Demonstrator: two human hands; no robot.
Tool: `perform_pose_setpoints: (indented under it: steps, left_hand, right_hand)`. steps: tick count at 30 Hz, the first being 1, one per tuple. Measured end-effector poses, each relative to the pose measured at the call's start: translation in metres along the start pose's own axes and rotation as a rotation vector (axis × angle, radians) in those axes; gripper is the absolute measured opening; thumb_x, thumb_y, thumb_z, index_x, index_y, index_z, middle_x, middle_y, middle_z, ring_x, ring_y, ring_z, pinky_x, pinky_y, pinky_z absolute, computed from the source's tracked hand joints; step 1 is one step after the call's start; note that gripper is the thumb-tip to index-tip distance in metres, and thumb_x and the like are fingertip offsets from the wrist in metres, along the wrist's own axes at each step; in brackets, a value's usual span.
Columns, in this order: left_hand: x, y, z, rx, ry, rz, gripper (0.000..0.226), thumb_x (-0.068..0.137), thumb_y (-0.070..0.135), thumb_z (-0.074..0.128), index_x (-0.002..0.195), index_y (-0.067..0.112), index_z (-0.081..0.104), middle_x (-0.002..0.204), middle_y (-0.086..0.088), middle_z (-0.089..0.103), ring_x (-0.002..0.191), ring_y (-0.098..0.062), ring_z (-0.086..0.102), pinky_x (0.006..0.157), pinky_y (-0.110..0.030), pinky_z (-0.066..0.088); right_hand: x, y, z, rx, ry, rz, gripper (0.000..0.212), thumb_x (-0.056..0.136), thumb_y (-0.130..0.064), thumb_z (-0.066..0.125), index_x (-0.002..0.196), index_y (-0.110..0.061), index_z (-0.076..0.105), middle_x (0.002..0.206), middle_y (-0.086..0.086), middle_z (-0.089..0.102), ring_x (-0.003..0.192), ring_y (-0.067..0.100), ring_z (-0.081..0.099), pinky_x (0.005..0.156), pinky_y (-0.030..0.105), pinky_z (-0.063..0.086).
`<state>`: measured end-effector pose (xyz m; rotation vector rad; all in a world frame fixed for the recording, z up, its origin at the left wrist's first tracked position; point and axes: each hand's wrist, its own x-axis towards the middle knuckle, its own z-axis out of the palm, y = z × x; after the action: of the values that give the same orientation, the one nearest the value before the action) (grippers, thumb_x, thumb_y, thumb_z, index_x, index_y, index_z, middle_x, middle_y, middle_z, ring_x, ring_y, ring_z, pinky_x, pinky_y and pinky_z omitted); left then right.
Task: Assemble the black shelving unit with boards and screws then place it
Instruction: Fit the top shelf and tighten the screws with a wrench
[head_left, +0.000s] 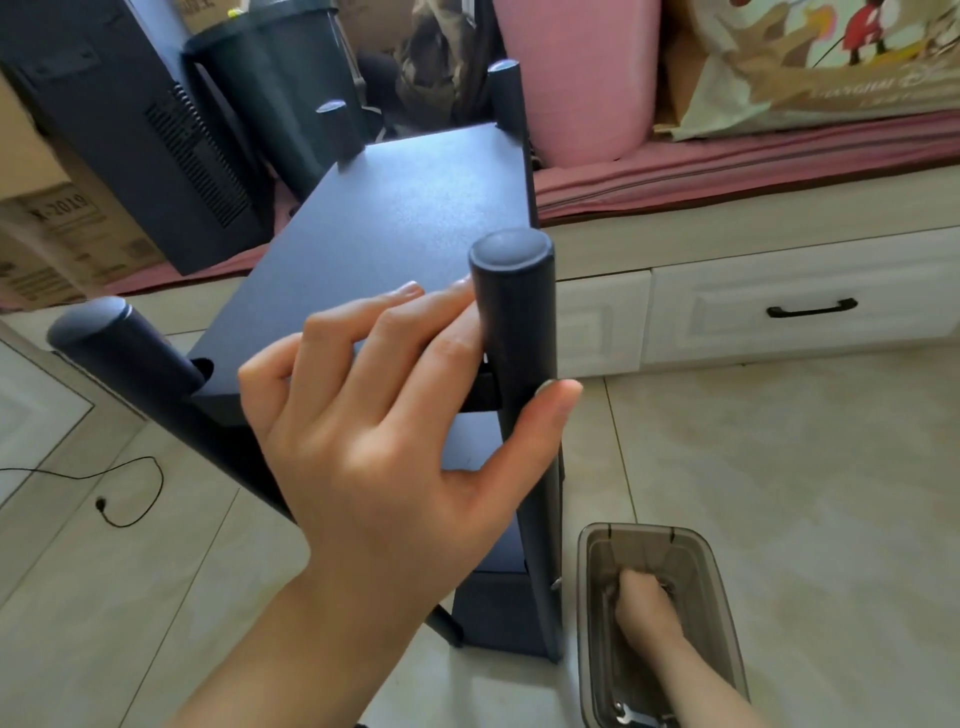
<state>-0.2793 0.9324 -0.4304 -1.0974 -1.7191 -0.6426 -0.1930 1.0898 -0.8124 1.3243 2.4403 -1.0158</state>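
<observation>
The black shelving unit of flat boards and round posts is being kept upright on the pale tiled floor, just in front of a white drawer base with a black handle. Its top black board is being seen from above, with four round black post tops rising past its corners.

The nearest round black post is being gripped by the left hand: the thumb is being pressed against the post's right side, while the fingers are being laid across the board edge and the post's left side.

The right hand is being held down inside a smoky translucent plastic box set on the floor just right of the unit's base. Its fingers are being curled inward, knuckles up; whether anything is being held in them cannot be told. A small silver wrench is lying at the near end of the box.

A thin black cable is lying on the floor at left.
</observation>
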Motion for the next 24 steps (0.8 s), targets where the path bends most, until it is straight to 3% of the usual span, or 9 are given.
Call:
perform_pose_setpoints:
  steps: [7,10,14,17,20,24]
  left_hand:
    - [0.0,0.001,-0.006,-0.022,-0.024,-0.023,0.042,0.097,0.051,0.058,0.097,0.014,0.077,0.106,0.007,0.073,0.102,-0.025,0.068,0.083,-0.042,0.036]
    - [0.002,0.0,-0.008,-0.037,-0.05,-0.039,0.042,0.096,0.053,0.059,0.1,0.016,0.077,0.107,0.007,0.074,0.104,-0.025,0.067,0.083,-0.042,0.035]
    - [0.002,-0.002,-0.013,-0.044,-0.091,-0.049,0.046,0.097,0.057,0.055,0.105,0.017,0.076,0.109,0.007,0.073,0.106,-0.025,0.066,0.084,-0.038,0.033]
    - [0.001,-0.006,-0.017,-0.043,-0.126,-0.072,0.051,0.099,0.06,0.048,0.11,0.018,0.075,0.113,0.007,0.073,0.109,-0.023,0.066,0.085,-0.037,0.034]
    - [0.0,-0.01,-0.019,-0.049,-0.162,-0.113,0.052,0.098,0.06,0.045,0.112,0.019,0.074,0.115,0.007,0.073,0.113,-0.022,0.065,0.087,-0.037,0.034]
    - [-0.001,-0.029,-0.029,-0.063,-0.173,-0.175,0.052,0.095,0.061,0.045,0.114,0.021,0.074,0.116,0.009,0.072,0.116,-0.02,0.063,0.09,-0.034,0.033]
  right_hand:
    - [-0.029,-0.009,-0.032,0.111,0.132,-0.096,0.015,0.098,-0.014,0.052,0.096,-0.013,0.067,0.094,0.004,0.067,0.084,0.016,0.062,0.076,0.03,0.053]
    - [-0.05,-0.037,-0.058,0.424,0.292,-0.097,0.01,0.098,-0.018,0.058,0.09,-0.016,0.064,0.084,-0.002,0.065,0.076,0.007,0.06,0.074,0.027,0.054]
    - [-0.083,-0.097,-0.104,0.997,0.415,-0.079,0.013,0.101,-0.023,0.053,0.094,-0.015,0.061,0.081,0.003,0.074,0.076,0.016,0.072,0.074,0.031,0.059]
    - [-0.112,-0.14,-0.136,1.247,0.38,-0.15,0.027,0.106,-0.027,0.04,0.096,-0.009,0.057,0.077,0.008,0.074,0.074,0.018,0.073,0.073,0.031,0.058]
    - [-0.138,-0.168,-0.15,1.241,0.288,-0.215,0.035,0.108,-0.031,0.031,0.093,-0.009,0.054,0.074,0.007,0.073,0.075,0.019,0.073,0.075,0.034,0.058]
    - [-0.166,-0.198,-0.145,1.158,0.111,-0.34,0.034,0.107,-0.024,0.025,0.091,-0.002,0.046,0.07,0.019,0.07,0.062,0.026,0.069,0.054,0.028,0.052]
